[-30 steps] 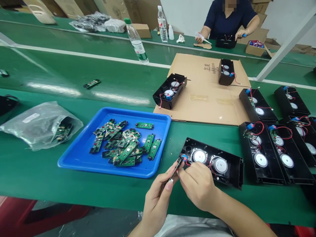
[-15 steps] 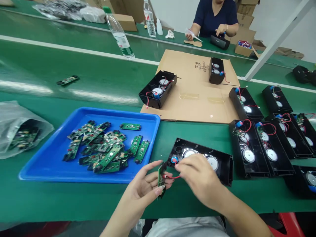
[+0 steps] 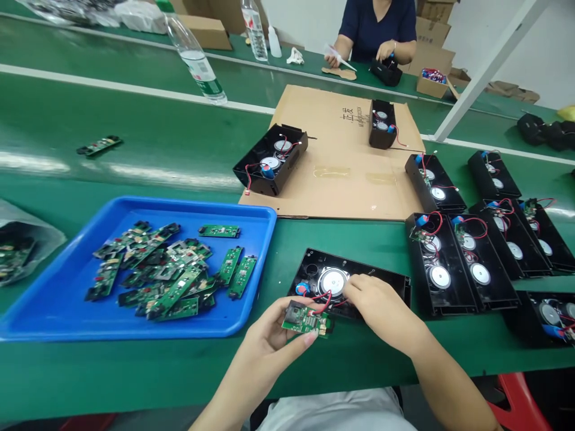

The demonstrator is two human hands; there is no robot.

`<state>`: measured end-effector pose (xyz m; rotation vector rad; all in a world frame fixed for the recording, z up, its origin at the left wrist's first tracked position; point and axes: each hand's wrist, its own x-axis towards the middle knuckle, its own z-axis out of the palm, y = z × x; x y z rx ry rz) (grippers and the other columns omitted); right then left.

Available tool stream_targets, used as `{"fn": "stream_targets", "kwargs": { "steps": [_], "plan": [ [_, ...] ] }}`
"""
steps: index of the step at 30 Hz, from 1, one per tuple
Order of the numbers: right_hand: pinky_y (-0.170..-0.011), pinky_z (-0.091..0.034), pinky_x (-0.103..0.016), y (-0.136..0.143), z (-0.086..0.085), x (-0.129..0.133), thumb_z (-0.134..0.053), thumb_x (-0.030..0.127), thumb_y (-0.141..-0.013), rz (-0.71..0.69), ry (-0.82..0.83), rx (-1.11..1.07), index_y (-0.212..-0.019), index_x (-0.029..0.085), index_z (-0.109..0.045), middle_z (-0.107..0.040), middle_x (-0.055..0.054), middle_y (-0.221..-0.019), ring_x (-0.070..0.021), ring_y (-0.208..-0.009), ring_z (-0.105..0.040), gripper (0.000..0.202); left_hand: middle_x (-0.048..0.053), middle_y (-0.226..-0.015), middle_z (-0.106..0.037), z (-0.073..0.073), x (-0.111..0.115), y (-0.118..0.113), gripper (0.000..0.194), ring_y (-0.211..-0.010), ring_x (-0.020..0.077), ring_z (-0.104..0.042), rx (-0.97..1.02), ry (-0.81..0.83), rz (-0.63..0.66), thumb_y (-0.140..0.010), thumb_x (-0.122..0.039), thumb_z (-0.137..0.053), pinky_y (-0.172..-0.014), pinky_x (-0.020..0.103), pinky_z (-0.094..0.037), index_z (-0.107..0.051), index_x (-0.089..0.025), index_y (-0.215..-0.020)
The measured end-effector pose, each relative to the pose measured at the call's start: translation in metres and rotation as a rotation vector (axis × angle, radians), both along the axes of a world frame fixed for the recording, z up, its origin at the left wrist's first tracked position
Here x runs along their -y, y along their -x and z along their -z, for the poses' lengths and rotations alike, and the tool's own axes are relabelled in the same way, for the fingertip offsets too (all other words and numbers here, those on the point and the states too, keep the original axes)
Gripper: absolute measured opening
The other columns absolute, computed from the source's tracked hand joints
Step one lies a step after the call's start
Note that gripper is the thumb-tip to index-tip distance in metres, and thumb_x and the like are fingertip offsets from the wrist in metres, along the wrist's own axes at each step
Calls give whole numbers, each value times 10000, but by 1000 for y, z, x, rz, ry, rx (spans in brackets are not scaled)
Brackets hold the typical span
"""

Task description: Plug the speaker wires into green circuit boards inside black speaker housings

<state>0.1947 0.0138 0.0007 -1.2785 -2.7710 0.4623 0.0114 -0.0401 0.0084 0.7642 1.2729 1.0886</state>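
Observation:
A green circuit board [image 3: 304, 320] is gripped by its edges between the thumb and fingers of my left hand [image 3: 274, 335]. Red wires run from it to the black speaker housing [image 3: 390, 287] just behind, which lies open side up with a round white speaker [image 3: 333, 281] and a blue cylindrical part [image 3: 302, 288] inside. My right hand [image 3: 380, 302] reaches over the housing with fingers pinched together beside that speaker. It covers the second speaker, and what its fingertips hold is hidden.
A blue tray [image 3: 256, 299] heaped with circuit boards stands left, beside a plastic bag of boards [image 3: 27, 245]. Several finished-looking black housings [image 3: 449, 299] line the right. Behind lies a cardboard sheet [image 3: 336, 197] bearing two housings. A co-worker [image 3: 377, 30] sits across.
My left hand has turned the circuit board from edge-on to face up. My right hand has left the wire near the board and moved right over the housing. The view has shifted slightly.

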Motion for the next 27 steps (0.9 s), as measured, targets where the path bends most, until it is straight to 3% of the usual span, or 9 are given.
{"fn": "stream_targets", "kwargs": {
  "steps": [4, 10, 12, 14, 16, 19, 22, 27],
  "plan": [
    [-531, -426, -234, -16, 5, 3, -447, 78, -888, 184, 200, -289, -828, 179, -557, -603, 4, -704, -129, -602, -535, 162, 67, -947, -723, 2, -1, -3, 375, -704, 207, -699, -32, 35, -18, -614, -337, -802, -681, 288, -577, -650, -200, -928],
    [-530, -517, -232, -26, 15, 5, -564, 222, -825, 516, 420, -947, -820, 182, -663, -698, -24, -711, -141, -584, -638, 107, 41, -945, -710, 4, -5, -12, 373, -708, 186, -700, -111, 12, -13, -661, -329, -751, -711, 277, -578, -639, -201, -993],
    [-505, -534, -240, -25, 17, 6, -595, 260, -809, 625, 449, -1018, -881, 177, -662, -701, -19, -663, -148, -531, -642, 129, 23, -910, -708, 5, -7, -17, 322, -724, 185, -706, -138, -16, -11, -677, -296, -733, -712, 259, -578, -654, -216, -979],
    [-477, -530, -242, -24, 20, 8, -604, 275, -816, 672, 346, -977, -860, 179, -651, -687, -9, -617, -153, -496, -637, 116, 19, -858, -713, 7, -9, -21, 294, -717, 194, -711, -157, -33, 0, -684, -282, -727, -688, 255, -586, -667, -224, -966],
    [-537, -548, -267, -23, 21, 10, -561, 252, -857, 613, 128, -862, -834, 183, -656, -702, -29, -685, -169, -576, -663, 119, 25, -827, -720, 10, -12, -25, 296, -721, 213, -718, -173, -39, 14, -689, -289, -723, -689, 276, -597, -672, -225, -973],
    [-651, -552, -314, -21, 21, 14, -425, 172, -929, 397, -132, -646, -929, 174, -669, -703, -71, -830, -189, -739, -656, 244, 11, -763, -721, 15, -15, -30, 315, -711, 229, -727, -206, -50, 26, -702, -302, -706, -688, 305, -613, -665, -220, -1004],
    [-599, -517, -299, -16, 20, 17, -376, 150, -953, 264, -164, -515, -913, 148, -661, -659, -64, -751, -174, -683, -598, 288, 3, -755, -732, 20, -18, -33, 305, -716, 238, -732, -220, -76, 27, -715, -288, -687, -665, 311, -624, -660, -221, -1011],
    [-606, -474, -269, -10, 21, 18, -420, 183, -946, 207, -106, -504, -768, 161, -639, -619, -35, -704, -150, -664, -563, 282, 18, -850, -756, 22, -18, -34, 267, -738, 229, -732, -218, -109, 47, -731, -251, -663, -688, 299, -618, -671, -229, -998]
  ]
}}
